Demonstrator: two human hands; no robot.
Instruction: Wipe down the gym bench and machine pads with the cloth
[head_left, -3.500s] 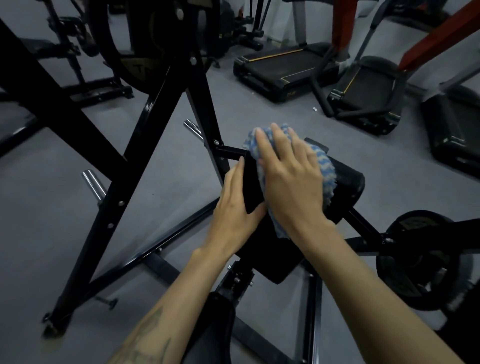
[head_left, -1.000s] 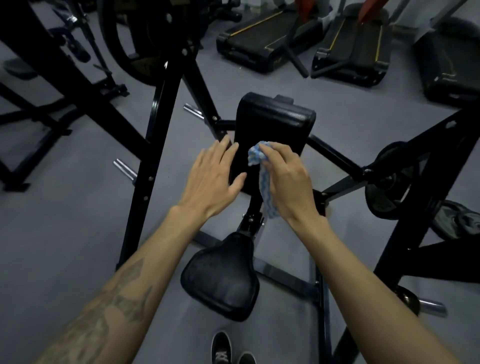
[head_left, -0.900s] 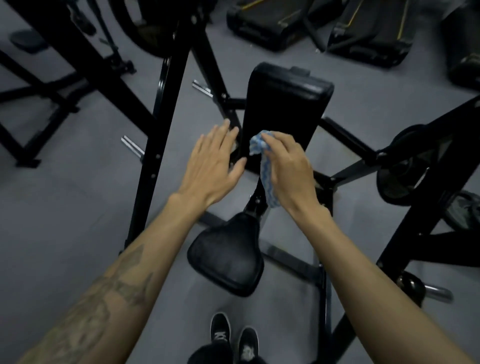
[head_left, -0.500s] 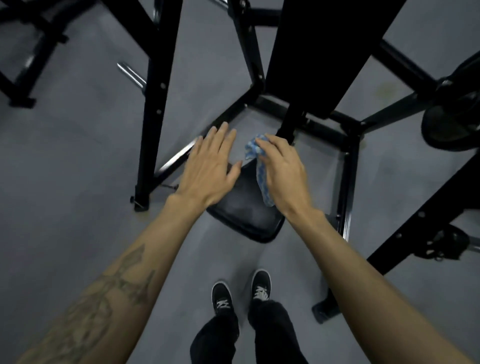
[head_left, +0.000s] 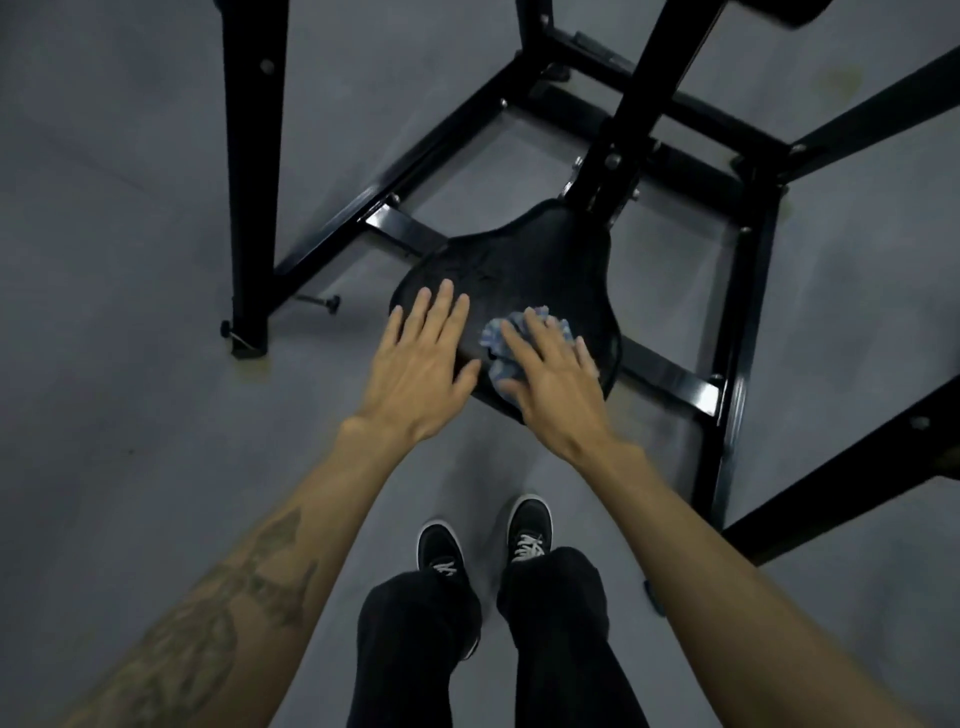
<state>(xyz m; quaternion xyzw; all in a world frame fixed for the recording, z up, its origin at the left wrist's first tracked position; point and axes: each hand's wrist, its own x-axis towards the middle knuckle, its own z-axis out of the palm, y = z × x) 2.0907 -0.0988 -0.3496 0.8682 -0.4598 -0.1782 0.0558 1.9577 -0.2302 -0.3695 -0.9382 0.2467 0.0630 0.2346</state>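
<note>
Two hands: both lie on the black seat pad at the centre of the frame.
Left hand: flat, palm down, fingers spread wide on the pad's left edge, holding nothing.
Right hand: flat, fingers spread, pressing the cloth onto the pad.
Cloth: blue and white, bunched, showing ahead of and to the left of the right hand; it sits on the right half of the pad.
Seat pad: black, rounded, narrowing toward the upright post in the upper right of the frame.
Machine frame: black steel bars on the grey floor around the pad.
Shoes: black, white laces, lower centre, just below the pad.
</note>
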